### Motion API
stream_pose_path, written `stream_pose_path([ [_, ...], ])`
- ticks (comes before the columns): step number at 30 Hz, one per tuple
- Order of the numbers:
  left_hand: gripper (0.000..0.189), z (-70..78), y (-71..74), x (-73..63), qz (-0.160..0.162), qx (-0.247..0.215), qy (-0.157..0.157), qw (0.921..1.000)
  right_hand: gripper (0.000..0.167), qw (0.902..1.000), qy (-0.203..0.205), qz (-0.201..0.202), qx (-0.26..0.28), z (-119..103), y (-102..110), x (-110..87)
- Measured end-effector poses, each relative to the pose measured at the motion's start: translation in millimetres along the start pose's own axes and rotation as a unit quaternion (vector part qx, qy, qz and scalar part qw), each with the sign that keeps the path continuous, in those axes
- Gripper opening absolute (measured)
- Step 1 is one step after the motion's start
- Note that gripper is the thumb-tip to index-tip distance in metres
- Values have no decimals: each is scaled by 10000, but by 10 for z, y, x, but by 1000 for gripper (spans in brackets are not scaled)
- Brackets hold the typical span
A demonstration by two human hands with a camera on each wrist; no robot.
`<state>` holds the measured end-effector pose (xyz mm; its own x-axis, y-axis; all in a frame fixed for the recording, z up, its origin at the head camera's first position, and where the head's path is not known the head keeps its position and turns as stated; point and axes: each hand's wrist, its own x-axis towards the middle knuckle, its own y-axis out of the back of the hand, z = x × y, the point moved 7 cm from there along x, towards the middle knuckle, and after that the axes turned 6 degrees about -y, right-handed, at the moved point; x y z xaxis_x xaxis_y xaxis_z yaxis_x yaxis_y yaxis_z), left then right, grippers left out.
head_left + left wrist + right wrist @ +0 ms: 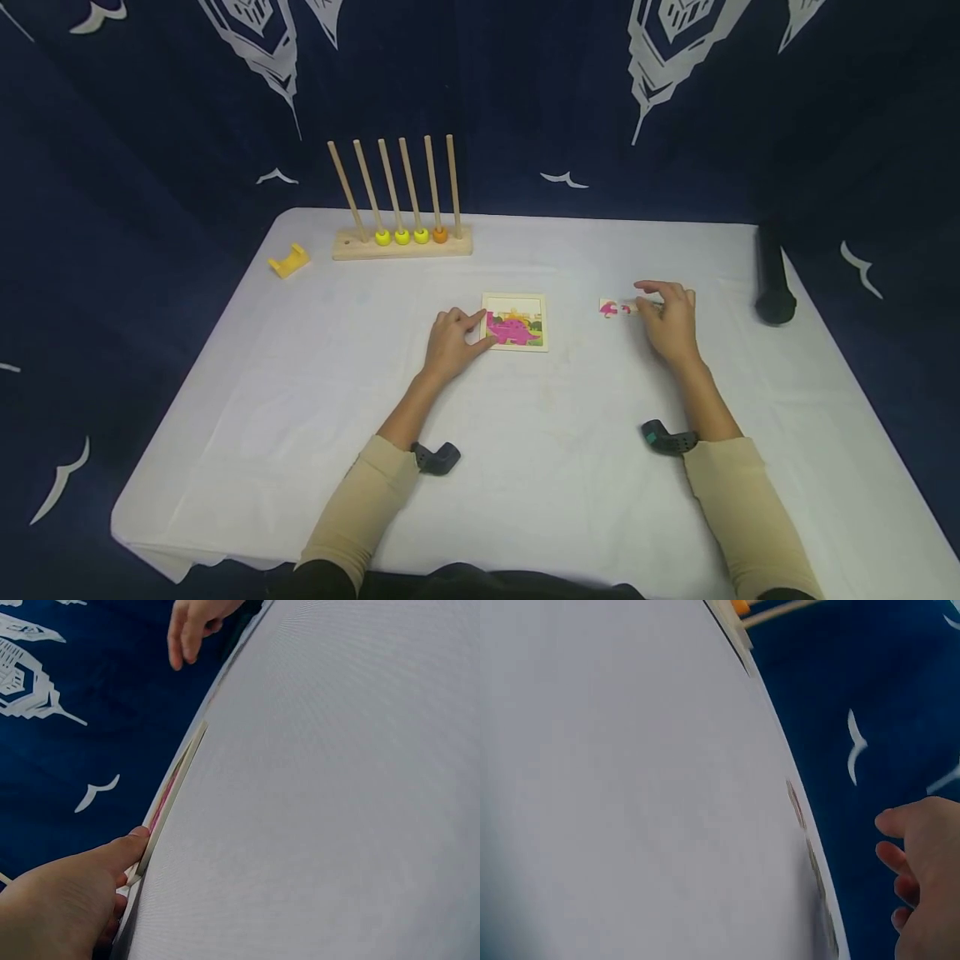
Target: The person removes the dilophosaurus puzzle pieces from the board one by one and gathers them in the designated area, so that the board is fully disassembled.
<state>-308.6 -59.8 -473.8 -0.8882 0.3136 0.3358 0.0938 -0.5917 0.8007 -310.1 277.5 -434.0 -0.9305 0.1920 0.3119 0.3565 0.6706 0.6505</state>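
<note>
1. The left hand point(452, 340) has its thumb and forefinger extended and parted, their tips resting on the puzzle's left edge; presumably this light press steadies it against sliding.
2. The puzzle point(514, 328) lies flat just right of those fingertips, its pink dinosaur uncovered. Touching only the border seems to keep the picture clear. Inside the border, the strip farthest from the thumb is pale.
3. The right hand point(670, 321) has its fingers loosely bent, with a gap between thumb and forefinger; no view shows anything in its grip. It hovers, apparently to be within easy reach of the pieces.
4. The pieces point(608, 309) lie in a row, just left of the right thumb and partly hidden below it; how many, I cannot tell. Lying apart from the puzzle, they are probably easier to pick out.
5. A white cloth point(562, 433) covers the table beneath both hands, lightly creased.
6. Right of the right fingers lies a black object point(774, 283).
7. Beyond the left fingers stand a yellow block point(289, 261), farther left, and a rack point(405, 252), its upright rods keeping three yellow beads and one orange in place.
8. Behind everything hangs a navy curtain point(480, 83) with white motifs.
</note>
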Motion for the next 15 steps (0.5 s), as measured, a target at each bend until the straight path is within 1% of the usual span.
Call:
stream_pose_path([
  [4, 55, 0, 10, -3, 20, -3, -6, 10000, 23, 9988, 428, -39, 231, -361, -167, -41],
  [7, 56, 0, 15, -6, 17, 4, 7, 10000, 23, 9962, 769, -162, 377, -626, -334, -87],
  [12, 56, 0, 15, -7, -28, 1, 44, 10000, 24, 9911, 1069, -575, 538, -976, -675, -154],
  [15, 56, 6, 14, -4, -51, 19, 24, 10000, 26, 9869, 1203, -851, 656, -1123, -872, -186],
])
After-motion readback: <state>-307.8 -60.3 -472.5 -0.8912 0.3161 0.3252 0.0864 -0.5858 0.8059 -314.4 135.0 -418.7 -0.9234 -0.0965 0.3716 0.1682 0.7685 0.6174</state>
